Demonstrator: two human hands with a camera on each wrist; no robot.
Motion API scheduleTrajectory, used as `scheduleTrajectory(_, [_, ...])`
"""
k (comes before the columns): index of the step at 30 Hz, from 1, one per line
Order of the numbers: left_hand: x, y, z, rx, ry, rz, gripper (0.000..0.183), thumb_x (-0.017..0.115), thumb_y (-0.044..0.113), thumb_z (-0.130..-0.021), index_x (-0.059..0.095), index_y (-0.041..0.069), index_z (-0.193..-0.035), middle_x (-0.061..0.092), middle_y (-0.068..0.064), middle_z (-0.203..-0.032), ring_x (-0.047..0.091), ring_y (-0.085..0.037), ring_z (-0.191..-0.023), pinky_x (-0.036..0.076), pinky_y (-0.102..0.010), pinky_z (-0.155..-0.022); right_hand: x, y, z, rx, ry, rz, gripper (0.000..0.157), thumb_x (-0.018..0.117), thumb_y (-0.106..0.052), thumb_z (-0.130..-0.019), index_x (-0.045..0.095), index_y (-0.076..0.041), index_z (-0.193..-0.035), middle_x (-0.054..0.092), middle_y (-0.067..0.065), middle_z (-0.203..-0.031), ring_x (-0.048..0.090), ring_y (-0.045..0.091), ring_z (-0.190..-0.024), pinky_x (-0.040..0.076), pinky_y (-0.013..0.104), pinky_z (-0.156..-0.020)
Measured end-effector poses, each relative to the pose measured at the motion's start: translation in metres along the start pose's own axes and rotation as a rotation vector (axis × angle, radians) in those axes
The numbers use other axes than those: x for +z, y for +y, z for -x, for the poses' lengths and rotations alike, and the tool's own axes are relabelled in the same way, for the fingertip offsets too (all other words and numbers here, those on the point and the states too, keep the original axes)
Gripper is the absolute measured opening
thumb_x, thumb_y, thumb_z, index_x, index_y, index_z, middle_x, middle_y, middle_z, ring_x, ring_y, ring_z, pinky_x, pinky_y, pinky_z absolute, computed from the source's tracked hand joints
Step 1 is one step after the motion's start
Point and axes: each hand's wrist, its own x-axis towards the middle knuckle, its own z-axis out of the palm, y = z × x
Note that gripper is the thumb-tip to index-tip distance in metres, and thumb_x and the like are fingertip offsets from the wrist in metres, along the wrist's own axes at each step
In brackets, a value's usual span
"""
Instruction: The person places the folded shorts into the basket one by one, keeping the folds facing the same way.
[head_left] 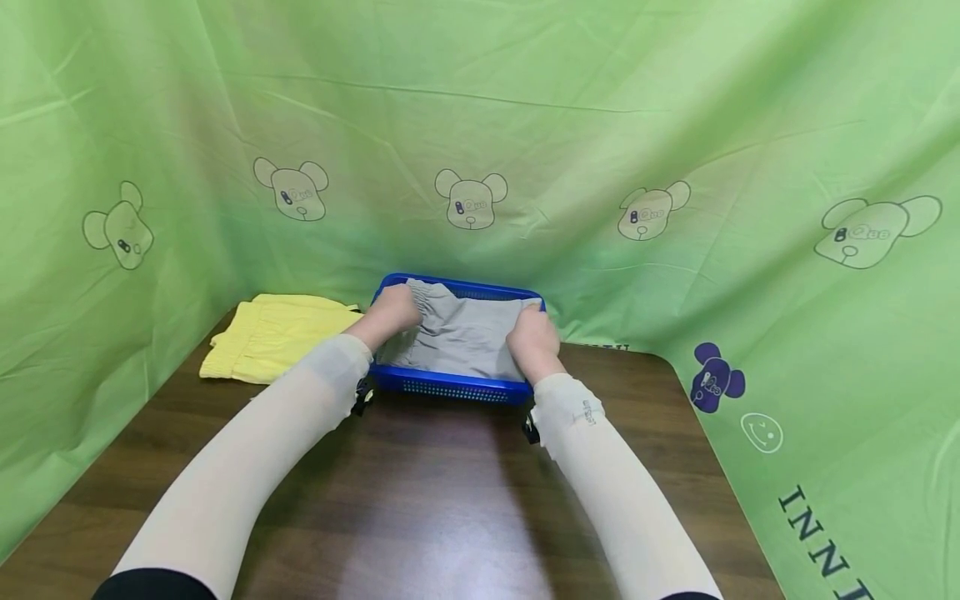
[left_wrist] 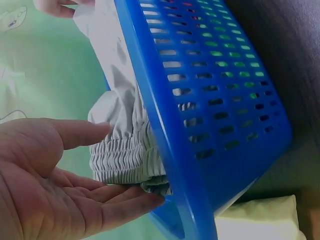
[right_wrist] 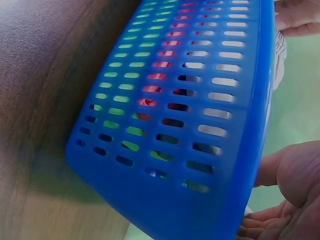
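Observation:
Grey shorts with a gathered elastic waistband lie across the top of a blue slotted plastic basket. My left hand is at their left end. In the left wrist view its straight fingers lie along the waistband near the basket's rim, the thumb apart from them on the other side. With the right hand I pinch the shorts' far right corner, a bit of cloth poking out above the fist. The right wrist view shows that hand partly behind the rim.
Folded yellow shorts lie on the brown wooden table, left of the basket. Red and green show through the basket's slots. A green printed curtain hangs close behind the basket and along both sides.

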Motion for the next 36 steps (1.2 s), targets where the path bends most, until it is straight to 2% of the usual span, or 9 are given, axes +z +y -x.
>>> scheduleTrajectory(4, [0.004,-0.002,-0.002,0.013,-0.020,-0.034,0.010,0.061,0.014,-0.089,0.061,0.005,-0.084,0.064,-0.015,-0.098,0.054,-0.026,-0.077,0.048,-0.035,-0.067,0.004,0.001,0.002,-0.006,-0.020,-0.006,0.072,0.053,-0.008,-0.093,0.025,0.008,-0.157,0.069,0.026,-0.116,0.069,0.037,-0.098,0.059,0.050,-0.073])
scheduleTrajectory(9, [0.008,-0.007,0.000,-0.002,-0.078,-0.024,0.012,0.060,0.014,-0.091,0.057,0.007,-0.081,0.058,-0.013,-0.095,0.052,-0.025,-0.077,0.046,-0.033,-0.066,0.006,0.003,0.005,-0.021,-0.043,-0.012,0.070,0.054,-0.010,-0.092,0.029,0.010,-0.155,0.067,0.026,-0.120,0.069,0.037,-0.101,0.058,0.050,-0.077])
scheduleTrajectory(14, [0.011,-0.009,-0.002,-0.019,-0.114,-0.006,0.008,0.059,0.012,-0.088,0.059,0.007,-0.082,0.060,-0.013,-0.097,0.054,-0.025,-0.078,0.046,-0.033,-0.067,0.007,0.007,0.008,-0.038,-0.135,-0.048,0.049,0.058,-0.011,-0.091,0.052,0.009,-0.135,0.068,0.022,-0.109,0.064,0.031,-0.087,0.054,0.043,-0.070])
scheduleTrajectory(17, [0.016,-0.012,-0.009,-0.028,-0.158,-0.008,0.005,0.059,0.011,-0.084,0.060,0.006,-0.082,0.061,-0.014,-0.096,0.057,-0.026,-0.077,0.049,-0.034,-0.067,0.007,0.008,0.010,-0.037,-0.172,-0.053,0.047,0.061,-0.013,-0.089,0.055,0.009,-0.130,0.068,0.020,-0.105,0.058,0.029,-0.082,0.050,0.040,-0.067])
scheduleTrajectory(21, [0.018,-0.013,-0.009,0.006,-0.172,-0.096,0.008,0.059,0.010,-0.081,0.058,0.008,-0.073,0.061,-0.013,-0.090,0.057,-0.025,-0.075,0.053,-0.035,-0.069,0.007,0.007,0.011,-0.029,-0.167,-0.054,0.070,0.061,-0.014,-0.089,0.037,0.013,-0.149,0.068,0.020,-0.111,0.059,0.028,-0.084,0.052,0.040,-0.068])
scheduleTrajectory(24, [0.014,-0.011,0.001,0.043,-0.140,-0.154,0.014,0.059,0.010,-0.082,0.056,0.011,-0.068,0.063,-0.011,-0.089,0.056,-0.024,-0.079,0.055,-0.036,-0.077,0.005,0.005,0.013,-0.030,-0.157,-0.054,0.071,0.059,-0.012,-0.090,0.033,0.012,-0.151,0.067,0.020,-0.113,0.060,0.028,-0.087,0.052,0.041,-0.070])
scheduleTrajectory(26, [0.014,-0.012,0.005,0.049,-0.126,-0.140,0.017,0.058,0.010,-0.085,0.055,0.011,-0.068,0.063,-0.011,-0.090,0.055,-0.024,-0.080,0.054,-0.037,-0.079,0.004,0.003,0.014,-0.033,-0.145,-0.055,0.067,0.059,-0.011,-0.090,0.037,0.011,-0.149,0.067,0.021,-0.112,0.061,0.028,-0.087,0.053,0.042,-0.070])
scheduleTrajectory(31, [0.012,-0.009,0.016,0.066,-0.138,-0.115,0.014,0.058,0.007,-0.083,0.054,0.011,-0.071,0.060,-0.010,-0.090,0.054,-0.023,-0.074,0.050,-0.032,-0.066,0.002,0.003,0.018,-0.052,-0.119,-0.040,0.046,0.057,-0.009,-0.090,0.051,0.008,-0.133,0.067,0.021,-0.108,0.062,0.028,-0.087,0.054,0.043,-0.070])
scheduleTrajectory(36, [0.009,-0.007,0.026,0.079,-0.152,-0.099,0.011,0.058,0.007,-0.082,0.053,0.011,-0.073,0.058,-0.011,-0.089,0.051,-0.024,-0.071,0.045,-0.032,-0.061,0.001,0.004,0.023,-0.085,-0.098,-0.014,0.026,0.055,-0.008,-0.090,0.058,0.001,-0.114,0.066,0.021,-0.110,0.065,0.030,-0.092,0.055,0.046,-0.074])
